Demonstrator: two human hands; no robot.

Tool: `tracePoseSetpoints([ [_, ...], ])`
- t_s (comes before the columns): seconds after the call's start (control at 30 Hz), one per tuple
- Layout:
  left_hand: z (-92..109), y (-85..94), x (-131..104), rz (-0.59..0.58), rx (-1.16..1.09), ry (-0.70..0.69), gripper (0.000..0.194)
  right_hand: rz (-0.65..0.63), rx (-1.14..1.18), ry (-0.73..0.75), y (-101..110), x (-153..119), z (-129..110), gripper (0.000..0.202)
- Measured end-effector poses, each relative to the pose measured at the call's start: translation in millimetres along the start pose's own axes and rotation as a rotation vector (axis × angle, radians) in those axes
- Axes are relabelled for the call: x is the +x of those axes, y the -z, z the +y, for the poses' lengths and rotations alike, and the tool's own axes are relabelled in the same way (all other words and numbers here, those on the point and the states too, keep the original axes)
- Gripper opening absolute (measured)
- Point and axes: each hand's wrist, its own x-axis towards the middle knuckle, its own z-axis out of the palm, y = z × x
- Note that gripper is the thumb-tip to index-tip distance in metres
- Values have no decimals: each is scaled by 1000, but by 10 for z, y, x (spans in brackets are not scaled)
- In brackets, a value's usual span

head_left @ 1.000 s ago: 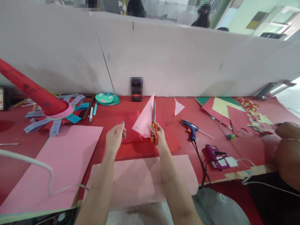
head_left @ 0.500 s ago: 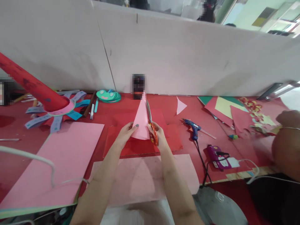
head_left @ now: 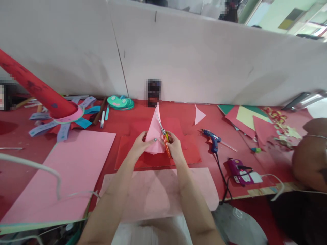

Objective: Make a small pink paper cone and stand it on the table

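A folded pink paper triangle stands point-up between my hands, over a red sheet of card. My left hand pinches its lower left part, the thumb lying across the front. In my right hand are orange-handled scissors, their blades pointing up and left along the paper's right edge. Some yellow shows on the handle as well. Whether the blades are parted on the paper is too small to tell. Below lies a wide sheet of pale pink paper, partly under my forearms.
A blue glue gun and a purple power strip with cords lie to the right. A pink paper scrap is behind. Leftward are large pink sheets and a red cone. Another person's arm rests at far right.
The scissors have tilted leftward, with the blades now nearer the paper's edge. The paper's lower edge looks more bent. The whole view has shifted slightly.
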Motion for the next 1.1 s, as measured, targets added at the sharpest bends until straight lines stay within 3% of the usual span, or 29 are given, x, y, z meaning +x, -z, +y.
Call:
tracePoseSetpoints([
  [0.27,17,25,-35,-231,-107,155,37,-71,54,-137,41,9,-22,60],
  [0.33,-16,41,-13,-206,-51,161,37,-80,59,-147,35,-1,-49,61],
  [0.47,-83,75,52,-47,6,156,37,-40,52,-167,30,-9,-77,61],
  [0.67,-110,77,87,135,-50,41,35,-40,101,-146,26,29,3,59],
  [0.93,-149,48,68,64,-80,89,34,-40,60,-99,7,36,41,58],
  [1.1,-109,129,43,-110,35,167,37,-68,64,-128,55,-3,-51,55],
])
